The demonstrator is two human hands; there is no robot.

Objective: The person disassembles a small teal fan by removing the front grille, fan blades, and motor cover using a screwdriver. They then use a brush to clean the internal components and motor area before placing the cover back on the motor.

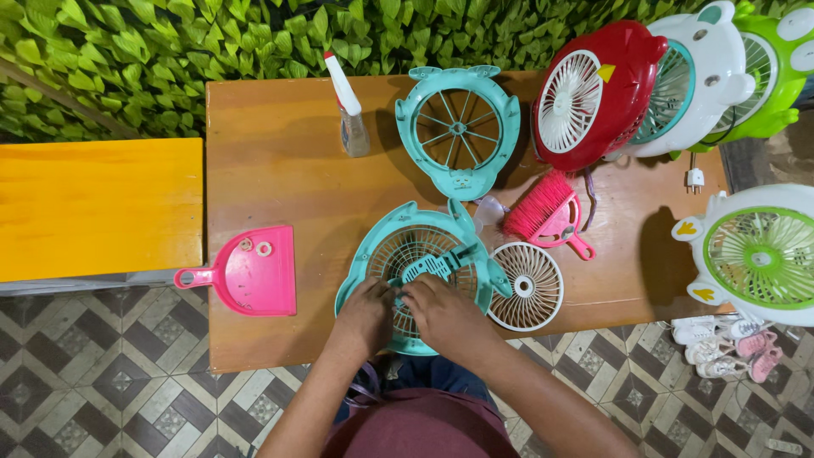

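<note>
A teal fan housing (373, 254) lies on the brown wooden table (280, 153) near its front edge. Both hands rest on its round grille. My left hand (366, 314) grips the near rim. My right hand (443, 312) holds a teal brush (437, 265) that lies across the grille. Just right of the housing lies a white round grille (526, 287). A second teal fan cover (458, 129) lies farther back on the table.
A pink dustpan (248, 271) holding two small rings sits at the left. A spray bottle (349, 106), a pink hand brush (547, 212), red (593, 93), white and green fans stand behind and right. A yellow bench (97, 208) is on the left.
</note>
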